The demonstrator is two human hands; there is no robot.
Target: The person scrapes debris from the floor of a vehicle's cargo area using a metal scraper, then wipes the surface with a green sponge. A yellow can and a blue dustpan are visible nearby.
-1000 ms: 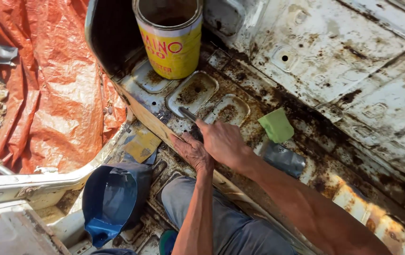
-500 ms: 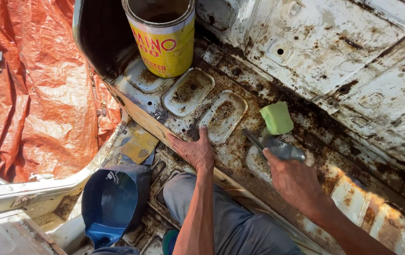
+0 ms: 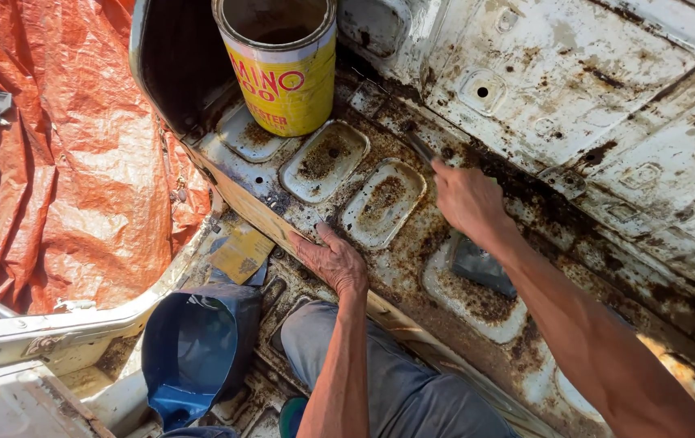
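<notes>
Roughly, left to right across the head view:

Tarp: an orange tarp [image 3: 72, 162] fills the nine o'clock side, crumpled over the ground beside the metal shell, probably to catch scrapings and drips.

Blue container: a cut blue plastic container [image 3: 193, 357] lies at seven o'clock by the person's knee, mouth turned sideways, within easy reach of the left arm.

Yellowed scrap: a flat yellowish piece [image 3: 240, 253] rests on the sill just beside the container, at about eight o'clock from centre.

Paint can: a yellow open-topped can [image 3: 283, 73] stands upright at twelve o'clock on the rusty floor panel [image 3: 574, 97], set back in the corner where it stays clear of the working arm.

Left hand: the left hand [image 3: 333, 261] lies palm down near centre, fingers spread flat on the panel's edge; it pinches nothing and seems to serve as a brace for a leaning body.

Right hand: the right hand [image 3: 465, 199] sits at about one o'clock, fingers closed around a slim dark tool [image 3: 420, 148], whose tip points toward eleven o'clock and meets the corroded seam, a low angle suited to scraping.

Grey object: a dark grey piece [image 3: 481, 266] lies in a shallow recess under the right forearm, at four o'clock from centre.
</notes>
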